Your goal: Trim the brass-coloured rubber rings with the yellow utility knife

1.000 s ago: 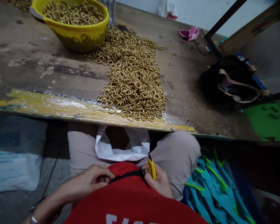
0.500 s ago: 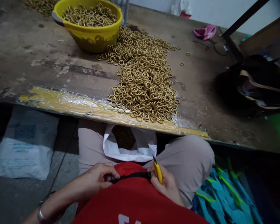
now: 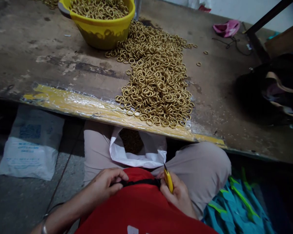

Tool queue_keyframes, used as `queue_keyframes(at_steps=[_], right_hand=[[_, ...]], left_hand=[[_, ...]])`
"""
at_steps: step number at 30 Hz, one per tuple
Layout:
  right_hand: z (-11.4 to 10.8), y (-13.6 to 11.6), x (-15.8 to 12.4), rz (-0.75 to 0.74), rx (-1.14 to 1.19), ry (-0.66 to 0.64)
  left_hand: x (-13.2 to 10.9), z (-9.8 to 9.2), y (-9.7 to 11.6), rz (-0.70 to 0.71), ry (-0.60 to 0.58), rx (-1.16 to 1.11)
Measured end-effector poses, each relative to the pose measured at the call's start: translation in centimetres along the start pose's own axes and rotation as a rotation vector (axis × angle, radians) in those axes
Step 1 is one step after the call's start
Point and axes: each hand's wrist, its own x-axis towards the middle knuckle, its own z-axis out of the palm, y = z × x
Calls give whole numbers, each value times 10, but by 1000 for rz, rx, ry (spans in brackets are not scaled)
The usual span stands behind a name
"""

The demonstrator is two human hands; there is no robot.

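My left hand (image 3: 107,186) is closed, pinching one end of a black strap (image 3: 139,182) that runs across my red shirt. My right hand (image 3: 177,194) is closed around a yellow utility knife (image 3: 168,180), blade tip pointing up, and it also touches the strap's other end. A white plastic bag (image 3: 136,152) holding gold rings sits open in my lap between my knees. On the worn wooden table (image 3: 51,61) lies a big pile of gold rings (image 3: 156,78). A yellow basin (image 3: 100,27) full of the same rings stands at the far left.
Yellow tape covers the table's near edge (image 3: 92,109). A black bag with tan straps (image 3: 271,87) lies at the right. A pink item (image 3: 226,27) and a black cord are at the far side. A white sack (image 3: 30,146) lies on the floor left; teal foam pieces (image 3: 234,204) lie right.
The view has shifted left and down, so everything slid right and up in frame. Both hands stay at the strap in nearly the same grip.
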Motion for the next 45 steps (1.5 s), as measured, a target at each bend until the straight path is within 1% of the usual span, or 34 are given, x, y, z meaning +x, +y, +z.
queue_keyframes(at_steps=[3,4,7,9,12,14,17,19,21,24,27,30,32,34,37,40,43,45], right_hand=[[1,-1,0,-16,-14,46],[1,-2,1,-24,-14,56],[4,-3,1,-53,-6,45],[5,-3,2,-66,-5,39],[7,-1,2,-88,-12,44],[8,0,2,-105,-20,21],[7,0,2,-103,-25,-29],[5,-1,3,-89,-23,-35],[5,-1,2,-69,-23,1],[6,0,2,-15,-32,127],[8,1,0,47,-7,224],[10,2,-1,69,31,230],[9,3,-1,53,41,189],[7,2,-1,24,36,129],[1,-4,0,15,9,37],[-6,-11,2,42,-9,-68],[-12,-17,5,70,11,-249],[-16,-21,9,98,24,-365]], left_hand=[[16,10,11,-166,21,-258],[22,14,14,-199,43,-353],[39,20,23,-206,106,-570],[48,21,29,-188,123,-619],[57,21,38,-179,138,-586],[61,20,43,-183,147,-569],[61,18,43,-185,160,-572],[59,15,40,-186,174,-564],[55,14,36,-176,193,-533],[43,12,32,-138,191,-373],[27,12,32,-30,136,-128],[15,8,29,39,-33,-13],[11,6,24,29,-142,42],[10,4,19,5,-177,101],[12,6,14,-35,-166,109],[14,10,10,-38,-113,66],[15,14,4,-14,-38,-9],[17,15,0,-12,-22,-64]])
